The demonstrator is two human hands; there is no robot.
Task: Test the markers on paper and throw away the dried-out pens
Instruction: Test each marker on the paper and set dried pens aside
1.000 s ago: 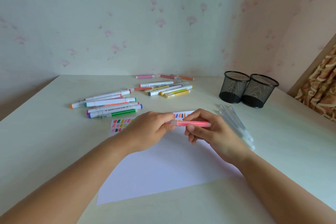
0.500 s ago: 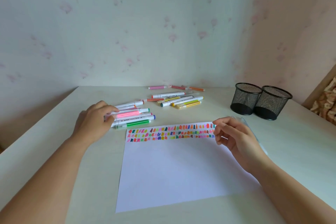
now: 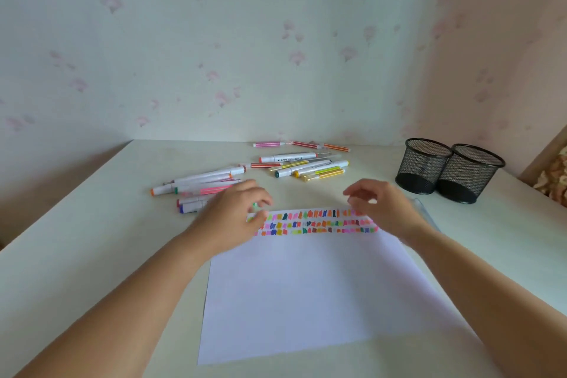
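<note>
A white paper sheet point(image 3: 306, 291) lies in front of me, with rows of colour test marks point(image 3: 316, 222) along its far edge. My left hand point(image 3: 233, 212) hovers blurred over the sheet's far left corner, fingers loosely curled and holding nothing. Just beyond it lies a pile of thick white markers point(image 3: 202, 181), with a pink marker point(image 3: 211, 190) among them. My right hand point(image 3: 377, 205) is raised over the far right corner, fingers apart and empty. A second group of markers point(image 3: 310, 167) lies further back.
Two black mesh pen cups point(image 3: 423, 166) point(image 3: 469, 175) stand side by side at the right rear. Thin pens point(image 3: 300, 144) lie by the wall. A clear plastic case point(image 3: 426, 212) shows behind my right wrist. The white table point(image 3: 76, 239) meets the walls at the back.
Both hands held the pink marker over the paper; my left hand laid it on the left pile and has come back toward the sheet. My right hand has lifted slightly.
</note>
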